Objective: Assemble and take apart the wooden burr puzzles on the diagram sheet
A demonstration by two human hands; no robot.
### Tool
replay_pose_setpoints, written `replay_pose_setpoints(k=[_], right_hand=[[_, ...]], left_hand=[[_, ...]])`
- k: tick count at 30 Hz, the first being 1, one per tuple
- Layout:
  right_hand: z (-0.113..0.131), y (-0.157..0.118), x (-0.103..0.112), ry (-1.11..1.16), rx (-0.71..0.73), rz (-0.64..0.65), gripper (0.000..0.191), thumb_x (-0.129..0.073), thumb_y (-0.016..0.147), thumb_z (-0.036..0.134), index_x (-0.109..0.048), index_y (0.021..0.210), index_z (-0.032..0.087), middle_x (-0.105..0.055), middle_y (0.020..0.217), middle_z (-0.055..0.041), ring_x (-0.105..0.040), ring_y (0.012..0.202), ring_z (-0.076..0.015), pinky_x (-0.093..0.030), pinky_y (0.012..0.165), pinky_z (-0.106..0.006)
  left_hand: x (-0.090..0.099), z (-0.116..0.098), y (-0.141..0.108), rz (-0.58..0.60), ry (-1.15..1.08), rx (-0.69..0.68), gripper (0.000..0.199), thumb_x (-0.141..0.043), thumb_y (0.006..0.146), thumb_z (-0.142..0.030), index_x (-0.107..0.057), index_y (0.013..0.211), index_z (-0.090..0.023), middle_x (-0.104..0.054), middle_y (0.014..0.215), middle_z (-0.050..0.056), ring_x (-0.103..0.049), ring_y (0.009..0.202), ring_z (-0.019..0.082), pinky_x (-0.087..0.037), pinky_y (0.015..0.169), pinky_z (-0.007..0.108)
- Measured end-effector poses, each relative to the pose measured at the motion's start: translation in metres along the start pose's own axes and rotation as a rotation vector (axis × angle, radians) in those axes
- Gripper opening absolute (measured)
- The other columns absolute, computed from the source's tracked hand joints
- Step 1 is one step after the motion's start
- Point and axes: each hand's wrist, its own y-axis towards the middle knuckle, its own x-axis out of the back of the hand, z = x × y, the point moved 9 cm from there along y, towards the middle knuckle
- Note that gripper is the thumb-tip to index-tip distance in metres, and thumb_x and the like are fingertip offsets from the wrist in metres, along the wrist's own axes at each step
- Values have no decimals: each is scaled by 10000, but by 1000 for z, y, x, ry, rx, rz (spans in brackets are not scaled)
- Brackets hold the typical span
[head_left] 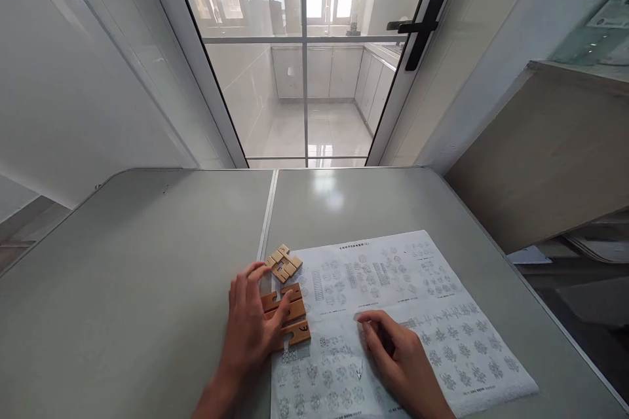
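My left hand [251, 324] rests on several flat brown notched wooden puzzle pieces [295, 311] that lie side by side at the paper's left edge. Its thumb lies across them and its fingers curve round their far left side, hiding part of them. Just beyond the fingertips sits a group of lighter wooden notched pieces [284, 263], fitted closely together. My right hand [400, 353] lies on a printed paper sheet [344, 327], fingers curled in; nothing shows in it. Rows of small puzzle diagrams cover the creased sheet.
The grey-green table [147, 288] has a pale seam [268, 213] running away from me. Past its far edge stands a glazed door [304, 98] with a black handle [421, 29]. At the right is a brown panel [550, 150], and a white wall [73, 78] is at the left.
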Motion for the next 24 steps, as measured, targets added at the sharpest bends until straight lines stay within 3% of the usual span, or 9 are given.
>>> replay_pose_setpoints(k=[4, 8, 16, 24], right_hand=[[-2, 0, 0, 7, -11, -3, 404, -528, 1061, 541, -751, 994, 211, -645, 668, -12, -596, 568, -181, -499, 568, -261], [-2, 0, -2, 17, -19, 7, 395, -514, 1070, 528, -738, 1002, 210, -643, 684, -16, -597, 584, -185, -500, 586, -269], [-4, 3, -7, -2, -30, 100, 337, -510, 1076, 477, -719, 1029, 217, -602, 683, 6, -557, 590, -175, -450, 576, -268], [41, 47, -17, -18, 110, 315, 250, -509, 1070, 364, -697, 994, 218, -662, 727, 1, -574, 630, -171, -443, 619, -283]], left_hand=[[-22, 2, 28, 41, 33, -35, 625, -721, 942, -476, -435, 1449, -247, -570, 1445, 155, -557, 1323, 374, -476, 1084, 563], [-38, 1, 47, 90, 51, -64, 614, -727, 936, -484, -453, 1421, -227, -624, 1370, 144, -620, 1223, 355, -502, 1023, 528], [-35, 15, 57, 55, 90, -34, 681, -786, 843, -624, -558, 1330, -206, -675, 1253, 127, -644, 1127, 355, -511, 988, 518], [-34, 16, 59, 67, 53, -58, 514, -808, 843, -546, -676, 1211, -212, -660, 1093, 83, -659, 1023, 310, -550, 939, 470]])
